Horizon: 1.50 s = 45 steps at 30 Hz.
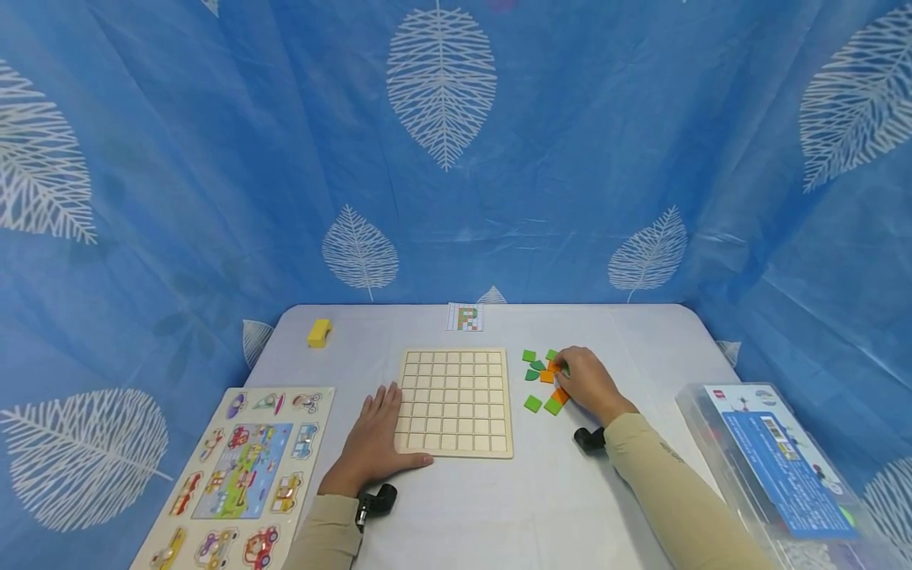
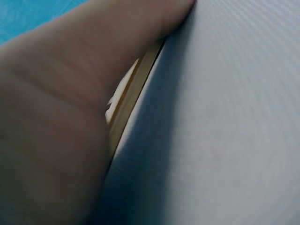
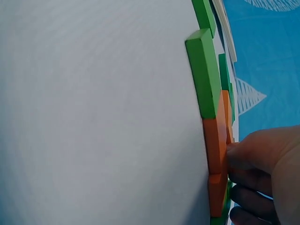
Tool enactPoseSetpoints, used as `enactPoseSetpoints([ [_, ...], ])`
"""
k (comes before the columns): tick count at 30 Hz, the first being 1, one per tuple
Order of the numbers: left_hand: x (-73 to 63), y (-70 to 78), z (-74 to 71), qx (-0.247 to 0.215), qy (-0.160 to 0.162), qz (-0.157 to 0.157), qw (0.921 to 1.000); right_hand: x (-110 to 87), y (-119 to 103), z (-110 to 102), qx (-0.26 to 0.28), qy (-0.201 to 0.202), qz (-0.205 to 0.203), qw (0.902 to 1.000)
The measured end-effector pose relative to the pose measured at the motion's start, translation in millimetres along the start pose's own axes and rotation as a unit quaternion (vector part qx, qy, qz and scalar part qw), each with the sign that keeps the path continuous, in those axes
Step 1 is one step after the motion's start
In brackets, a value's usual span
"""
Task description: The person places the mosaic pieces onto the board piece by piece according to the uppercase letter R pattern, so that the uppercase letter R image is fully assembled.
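A wooden grid board (image 1: 454, 402) lies flat on the table. My left hand (image 1: 374, 439) rests at its left side with the fingers straight and the thumb along the near edge; that thumb (image 2: 117, 33) also shows in the left wrist view. To the board's right, my right hand (image 1: 590, 384) reaches into a loose group of green tiles (image 1: 533, 404) and orange tiles (image 1: 546, 377). In the right wrist view, its bent fingers and thumb (image 3: 253, 150) are at an orange tile (image 3: 215, 145); whether they pinch one is hidden. A green tile (image 3: 202, 75) lies beside it.
A small pattern card (image 1: 465, 317) lies behind the board. At the back left is a yellow block (image 1: 319, 333). A picture puzzle board (image 1: 242, 471) covers the left front, and a clear plastic box (image 1: 777, 467) stands at the right edge. Blue curtain surrounds the table's back and sides.
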<state>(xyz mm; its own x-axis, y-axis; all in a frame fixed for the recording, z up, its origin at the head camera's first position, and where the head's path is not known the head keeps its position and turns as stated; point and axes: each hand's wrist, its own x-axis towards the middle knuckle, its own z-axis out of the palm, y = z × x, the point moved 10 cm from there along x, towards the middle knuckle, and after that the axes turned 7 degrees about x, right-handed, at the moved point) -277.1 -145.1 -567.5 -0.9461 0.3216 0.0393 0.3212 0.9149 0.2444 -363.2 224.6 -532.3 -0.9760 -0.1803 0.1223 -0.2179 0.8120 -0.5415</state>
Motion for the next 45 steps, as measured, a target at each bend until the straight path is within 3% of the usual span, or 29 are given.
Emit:
enactPoseSetpoints([
  [9,0.4,-0.7,0.3,-0.002,-0.001,-0.001,1.0000,3.7,1.1,1.5,-0.005,0.004,0.011,0.9999],
  [24,-0.4,0.1,-0.4,-0.003,0.002,-0.001,1.0000,-0.2,-7.5,-5.7,0.002,0.046,-0.001,0.9989],
  [45,2.6,-2.0,1.0,0.005,-0.001,0.000,1.0000,8.5,-34.1,8.7,0.036,0.024,-0.028,0.9987],
])
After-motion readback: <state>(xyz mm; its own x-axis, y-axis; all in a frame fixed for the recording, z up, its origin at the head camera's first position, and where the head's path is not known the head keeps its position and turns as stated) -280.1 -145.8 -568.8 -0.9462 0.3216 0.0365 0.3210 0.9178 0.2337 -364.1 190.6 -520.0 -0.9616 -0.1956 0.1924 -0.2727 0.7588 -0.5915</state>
